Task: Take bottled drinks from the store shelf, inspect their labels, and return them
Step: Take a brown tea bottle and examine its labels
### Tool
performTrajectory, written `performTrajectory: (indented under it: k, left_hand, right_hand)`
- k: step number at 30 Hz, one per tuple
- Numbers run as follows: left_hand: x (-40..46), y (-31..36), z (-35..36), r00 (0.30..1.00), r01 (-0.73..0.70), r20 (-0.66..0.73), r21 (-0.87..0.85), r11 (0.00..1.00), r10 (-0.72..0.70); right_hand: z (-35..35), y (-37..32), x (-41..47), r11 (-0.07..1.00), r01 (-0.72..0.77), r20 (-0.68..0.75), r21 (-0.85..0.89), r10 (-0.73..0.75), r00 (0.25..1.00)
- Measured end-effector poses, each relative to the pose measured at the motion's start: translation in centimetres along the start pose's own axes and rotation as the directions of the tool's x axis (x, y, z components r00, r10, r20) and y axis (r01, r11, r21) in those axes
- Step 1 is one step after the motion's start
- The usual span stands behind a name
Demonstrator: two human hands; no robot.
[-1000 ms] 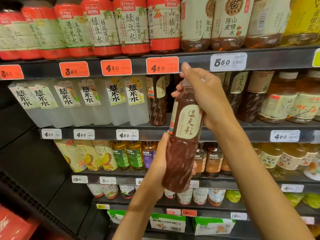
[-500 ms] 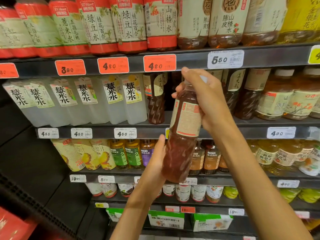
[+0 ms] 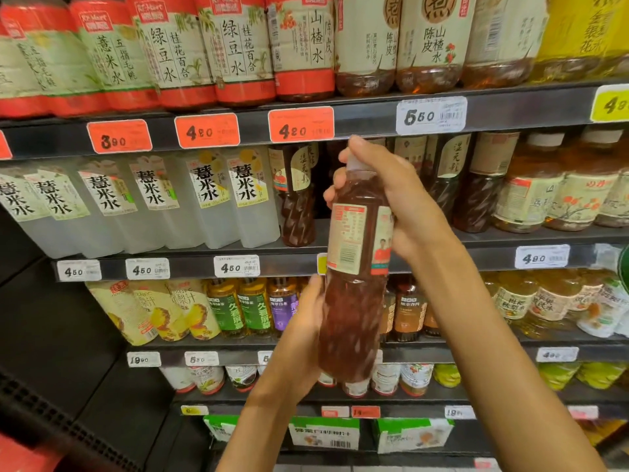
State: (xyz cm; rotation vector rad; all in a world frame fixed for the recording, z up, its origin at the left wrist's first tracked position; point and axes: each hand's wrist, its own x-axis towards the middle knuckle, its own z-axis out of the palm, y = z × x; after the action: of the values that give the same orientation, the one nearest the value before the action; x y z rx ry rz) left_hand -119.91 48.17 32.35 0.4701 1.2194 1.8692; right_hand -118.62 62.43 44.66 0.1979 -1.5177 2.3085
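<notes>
**Bottle upright between two hands, back label facing out**

Tall clear plastic bottle of dark reddish-brown drink, held in front of the shelving, off any shelf. Long axis near vertical, top leaning slightly right and away. Cream paper label with red border turned toward the camera: fine print and barcode side, so inspection judged under way.

Right hand wrapped over neck and shoulder from the right, fingers curled round the cap end, fingertips showing at the left of the neck. Left hand gripping the lower body from the left, thumb along the near side, fingers curled behind.

Gap in the dark metal middle shelf lies just behind and above the right-hand fingers, between similar dark spiral-ribbed bottles. Right hand nearer that slot; return judged a short push forward, base first, axis kept upright to clear the orange price tags overhead.
</notes>
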Motion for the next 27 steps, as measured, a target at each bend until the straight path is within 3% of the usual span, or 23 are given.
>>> performTrajectory:
  k: [3,6,8,11,14,18,21,23,25,27]
  left_hand:
    - [0.3,0.8,0.1,0.995,-0.061,-0.067,0.115,0.992,0.069]
    - [0.4,1.1,0.6,0.997,0.002,-0.078,0.068,0.998,0.003]
    - [0.0,1.3,0.8,0.993,0.065,0.099,-0.086,0.994,-0.056]
    - [-0.6,1.3,0.9,0.921,0.191,0.376,-0.212,0.958,-0.101]
    - [-0.2,0.9,1.2,0.902,0.212,0.412,-0.171,0.962,-0.125]
    - [0.5,0.6,0.3,0.991,0.058,0.124,-0.024,0.998,-0.054]
    - [1.1,1.1,0.2,0.999,-0.024,0.026,0.064,0.998,0.023]
    - [1.6,1.0,0.6,0.999,-0.018,-0.034,0.064,0.998,0.02]
    - [1.7,0.9,1.1,0.999,-0.03,0.023,-0.027,0.999,0.03]
    - [1.1,1.0,1.4,0.979,0.058,0.201,-0.211,0.976,-0.015]
  right_hand:
    - [0.0,-0.1,0.1,0.99,0.062,-0.202,-0.128,-0.088,0.975]
    - [-0.3,0.1,0.2,0.998,0.008,-0.235,-0.064,-0.022,0.972]
    - [-0.8,0.2,0.2,0.998,-0.053,-0.156,0.015,0.054,0.986]
    - [-1.1,0.3,0.1,0.964,-0.136,0.067,0.227,0.124,0.99]
    - [-1.0,0.3,0.2,0.937,-0.146,0.175,0.317,0.094,0.98]
    - [-1.1,-0.1,0.0,0.998,-0.018,0.032,0.067,0.016,0.999]
    - [-1.1,-0.2,0.0,0.963,0.071,-0.16,-0.261,-0.116,0.98]
    - [-1.0,-0.1,0.2,0.933,0.067,-0.203,-0.353,-0.147,0.968]
    - [-1.0,-0.1,0.3,0.921,0.03,-0.18,-0.388,-0.108,0.978]
    - [-1.1,-0.1,0.3,0.944,0.013,-0.103,-0.329,-0.049,0.993]
